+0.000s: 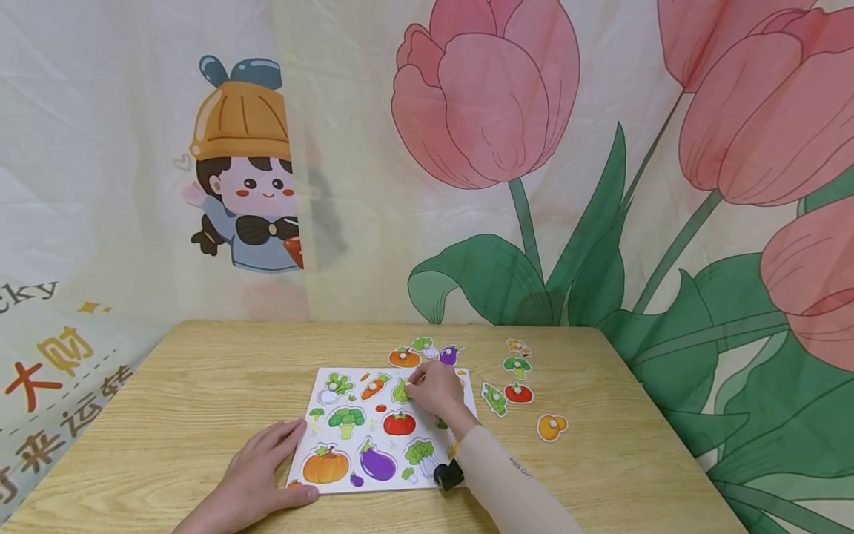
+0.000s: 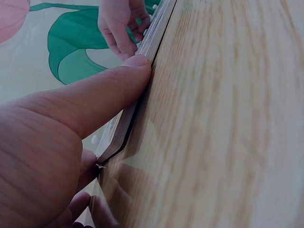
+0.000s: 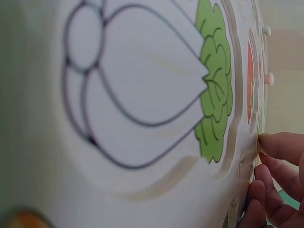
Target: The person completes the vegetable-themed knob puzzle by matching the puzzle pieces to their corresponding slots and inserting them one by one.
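A white puzzle board (image 1: 383,485) printed with vegetables lies flat on the table. My left hand (image 1: 263,471) rests at its left side, fingers along the left edge and thumb at the near left corner; in the left wrist view the thumb (image 2: 107,92) presses the board's side. My right hand (image 1: 437,389) is over the upper right part, thumb and forefinger pinching a green piece (image 1: 400,391), its grip partly hidden. In the right wrist view the right fingers (image 3: 280,175) touch the board's surface beyond the printed cabbage (image 3: 142,66).
Behind the board lie a pumpkin piece (image 1: 404,357), a cabbage piece (image 1: 423,345) and an eggplant piece (image 1: 449,355). To the right are a broccoli piece (image 1: 517,366), a pea piece (image 1: 494,399), a tomato piece (image 1: 518,394) and an orange-yellow piece (image 1: 551,427). A printed cloth hangs behind the table.
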A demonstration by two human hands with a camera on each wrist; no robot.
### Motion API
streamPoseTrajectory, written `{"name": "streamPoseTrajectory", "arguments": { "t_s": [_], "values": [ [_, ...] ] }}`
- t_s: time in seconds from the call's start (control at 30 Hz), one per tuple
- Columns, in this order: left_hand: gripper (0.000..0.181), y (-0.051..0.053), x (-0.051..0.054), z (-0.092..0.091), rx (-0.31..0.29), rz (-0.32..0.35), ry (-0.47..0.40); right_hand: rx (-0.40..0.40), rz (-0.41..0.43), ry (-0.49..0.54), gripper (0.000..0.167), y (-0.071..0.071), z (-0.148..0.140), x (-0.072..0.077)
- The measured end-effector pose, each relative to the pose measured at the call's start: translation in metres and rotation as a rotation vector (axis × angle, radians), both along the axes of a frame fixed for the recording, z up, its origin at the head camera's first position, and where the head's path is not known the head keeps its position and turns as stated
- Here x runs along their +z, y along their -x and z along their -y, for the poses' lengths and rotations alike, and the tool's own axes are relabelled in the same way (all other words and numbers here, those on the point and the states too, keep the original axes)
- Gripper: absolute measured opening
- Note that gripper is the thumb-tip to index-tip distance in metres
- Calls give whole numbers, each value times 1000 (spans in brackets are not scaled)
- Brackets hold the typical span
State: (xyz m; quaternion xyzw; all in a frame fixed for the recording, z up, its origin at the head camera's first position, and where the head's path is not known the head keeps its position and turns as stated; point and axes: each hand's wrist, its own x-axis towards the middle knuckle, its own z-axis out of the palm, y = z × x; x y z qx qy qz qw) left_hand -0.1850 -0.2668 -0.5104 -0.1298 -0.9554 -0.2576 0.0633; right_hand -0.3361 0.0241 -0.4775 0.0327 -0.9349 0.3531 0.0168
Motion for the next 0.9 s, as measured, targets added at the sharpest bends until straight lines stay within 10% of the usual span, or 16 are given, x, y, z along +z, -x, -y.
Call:
{"name": "streamPoseTrajectory", "arguments": {
  "t_s": [0.9],
  "values": [
    [106,0,1,-1,-1,-6,6,199,-16,19,17,-18,-37,30]
  ]
}}
